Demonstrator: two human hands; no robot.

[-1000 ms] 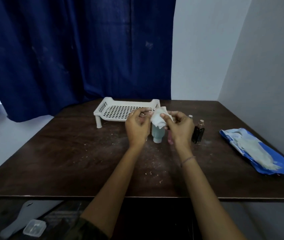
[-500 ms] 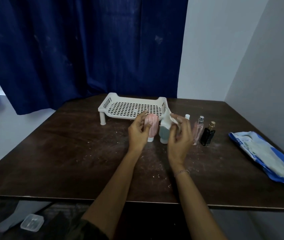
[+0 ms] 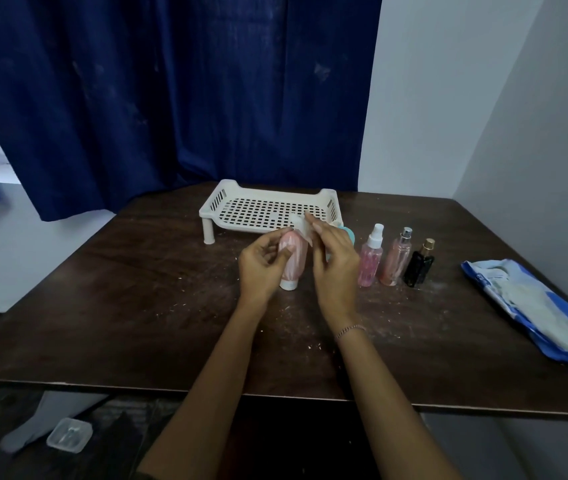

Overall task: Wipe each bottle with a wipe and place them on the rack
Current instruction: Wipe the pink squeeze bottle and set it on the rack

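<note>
left hand [image 3: 258, 268] grips pink bottle [image 3: 294, 263], right hand [image 3: 336, 268] wipe [image 3: 301, 226].

No word, brand or number can be read anywhere in the head view. The blue and white wipes pack [image 3: 532, 306], lying at the right of the tabletop [image 3: 137, 306], carries pale printed marks near its far end, too small and blurred to make out. The pink tube bottle [image 3: 293, 261], pink spray bottle [image 3: 370, 265], pink perfume bottle [image 3: 395, 261] and black perfume bottle [image 3: 418, 268] show no legible label.
</note>
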